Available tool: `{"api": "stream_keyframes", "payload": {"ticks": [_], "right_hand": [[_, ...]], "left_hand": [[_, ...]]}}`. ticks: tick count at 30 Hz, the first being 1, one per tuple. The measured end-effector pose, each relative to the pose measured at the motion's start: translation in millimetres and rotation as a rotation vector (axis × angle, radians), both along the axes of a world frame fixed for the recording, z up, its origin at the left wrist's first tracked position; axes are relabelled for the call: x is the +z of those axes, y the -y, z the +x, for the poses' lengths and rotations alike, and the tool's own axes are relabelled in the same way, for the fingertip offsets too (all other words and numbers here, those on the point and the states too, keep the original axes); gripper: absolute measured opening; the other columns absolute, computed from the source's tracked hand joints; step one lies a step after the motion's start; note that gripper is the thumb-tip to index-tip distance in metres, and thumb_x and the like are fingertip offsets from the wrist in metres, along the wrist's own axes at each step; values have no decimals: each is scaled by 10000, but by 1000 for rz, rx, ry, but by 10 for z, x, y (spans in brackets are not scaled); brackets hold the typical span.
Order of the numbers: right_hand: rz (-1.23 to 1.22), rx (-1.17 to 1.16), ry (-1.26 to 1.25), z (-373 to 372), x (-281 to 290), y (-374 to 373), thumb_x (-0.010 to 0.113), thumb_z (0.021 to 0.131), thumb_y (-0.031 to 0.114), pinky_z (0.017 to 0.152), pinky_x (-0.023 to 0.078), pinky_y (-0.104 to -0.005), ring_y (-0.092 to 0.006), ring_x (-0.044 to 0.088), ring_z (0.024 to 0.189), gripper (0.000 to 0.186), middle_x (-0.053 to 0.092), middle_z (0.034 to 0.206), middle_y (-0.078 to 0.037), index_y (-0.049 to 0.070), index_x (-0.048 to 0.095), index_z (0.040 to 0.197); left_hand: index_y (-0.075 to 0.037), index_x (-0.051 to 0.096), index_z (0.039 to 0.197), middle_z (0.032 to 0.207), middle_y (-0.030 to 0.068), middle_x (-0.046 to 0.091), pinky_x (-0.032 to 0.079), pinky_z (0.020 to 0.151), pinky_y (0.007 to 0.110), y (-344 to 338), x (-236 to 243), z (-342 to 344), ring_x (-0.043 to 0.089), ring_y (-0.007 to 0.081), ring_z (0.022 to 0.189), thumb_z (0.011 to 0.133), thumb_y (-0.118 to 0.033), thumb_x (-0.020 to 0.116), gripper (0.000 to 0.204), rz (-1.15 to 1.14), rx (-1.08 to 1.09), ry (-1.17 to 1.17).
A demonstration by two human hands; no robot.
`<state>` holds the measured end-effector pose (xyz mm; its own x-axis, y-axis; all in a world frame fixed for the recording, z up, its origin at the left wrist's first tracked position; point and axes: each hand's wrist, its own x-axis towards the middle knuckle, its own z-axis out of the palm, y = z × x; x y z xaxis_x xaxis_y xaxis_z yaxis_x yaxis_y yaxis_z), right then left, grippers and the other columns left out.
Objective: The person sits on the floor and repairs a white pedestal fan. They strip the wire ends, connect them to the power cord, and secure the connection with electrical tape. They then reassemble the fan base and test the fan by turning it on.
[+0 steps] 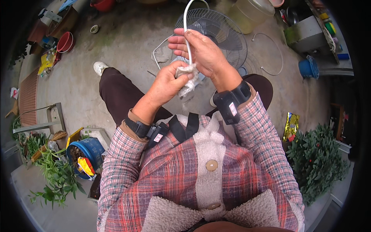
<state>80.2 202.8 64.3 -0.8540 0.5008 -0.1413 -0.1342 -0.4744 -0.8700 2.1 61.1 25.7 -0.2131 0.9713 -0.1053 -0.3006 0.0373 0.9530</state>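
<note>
Left grip [166, 82] pinching one rag [187, 89], one white cord [189, 50] entering it; right grip [207, 56], spread

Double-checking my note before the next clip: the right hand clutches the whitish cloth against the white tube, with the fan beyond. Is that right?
Not quite: the head view shows the left hand clutching the whitish cloth against the white tube. The fan is indeed beyond.
</note>
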Motion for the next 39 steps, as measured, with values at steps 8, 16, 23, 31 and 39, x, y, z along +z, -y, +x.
{"api": "stream_keyframes", "payload": {"ticks": [8,16,23,31,39], "right_hand": [[580,71,338,480,-371,367,627,911,136,737,525,-333,-181,654,835,221,670,909,-112,-26,553,1042],[821,75,495,576,-437,276,774,788,260,641,498,-357,-235,648,736,367,635,779,-129,-1,565,940],[1044,70,594,771,-231,288,805,743,242,656,497,-381,-298,638,728,378,637,785,-138,25,583,958],[447,250,593,1125,-318,270,750,811,137,649,449,-235,-57,547,761,262,610,826,9,-15,656,1003],[235,345,450,1340,20,208,620,907,145,587,405,-216,-45,496,661,144,536,766,44,19,599,974]], "left_hand": [[-14,545,1113,929,20,624,455,624,196,-138,-113,-60,548,46,721,942,-127,572,207,90,386,206],[23,533,1148,1037,91,634,521,772,279,-212,-174,169,632,141,892,944,-111,534,245,55,444,423],[26,575,1120,1028,101,657,535,785,322,-343,-381,200,658,187,890,942,-90,528,217,25,486,647],[-28,603,1051,956,69,666,525,739,292,-128,-459,-288,648,143,834,949,-103,540,141,-90,577,109],[-102,579,865,791,54,599,464,734,355,-114,-20,217,612,259,761,725,-136,697,186,570,-69,-1184]]}}
